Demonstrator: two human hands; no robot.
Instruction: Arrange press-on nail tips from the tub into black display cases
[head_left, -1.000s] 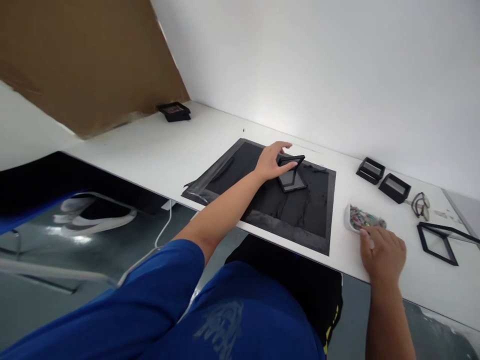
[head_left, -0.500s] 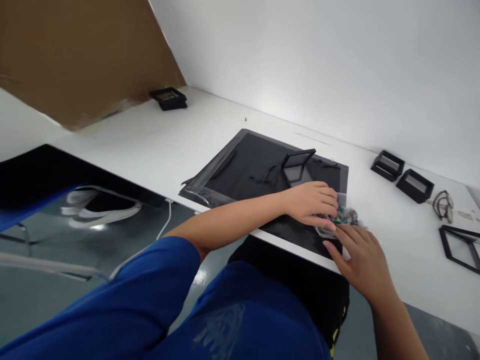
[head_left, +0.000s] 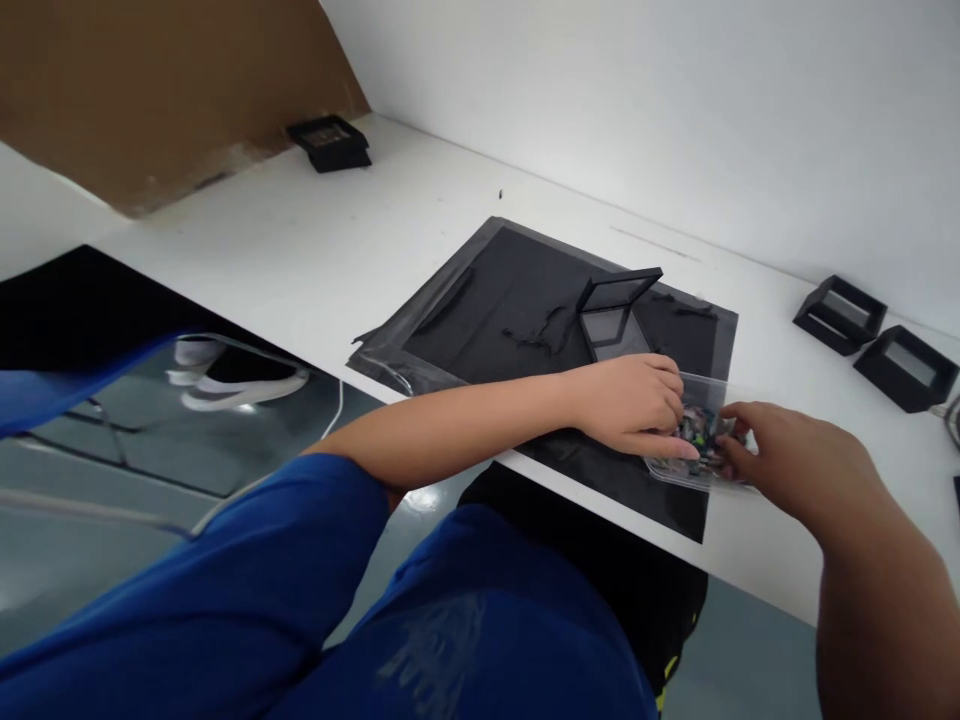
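Observation:
A shallow clear plastic box (head_left: 679, 476), filled with small multicoloured pieces (head_left: 699, 432), sits over the right edge of a black mat (head_left: 487, 310). My left hand (head_left: 634, 408) lies across the box's left side, its fingers curled over the rim and its thumb stretched along the pieces. From the right, my right hand (head_left: 799, 460) reaches into the box with thumb and fingers drawn together among the pieces. Whatever they pinch is too small to name. Just behind my left hand, a black hinged frame (head_left: 619, 310) with clear panes stands open on the mat.
Two black frames (head_left: 840, 315) stand at the right by the wall, and another black frame stack (head_left: 330, 143) at the far left. The white table (head_left: 277, 270) ends at its front edge close to my body. Shoes (head_left: 240, 375) are visible below on the floor.
My right hand has moved from the box's near side to its right side, fingers now in the pieces. My left hand stays on the box. The view has shifted slightly.

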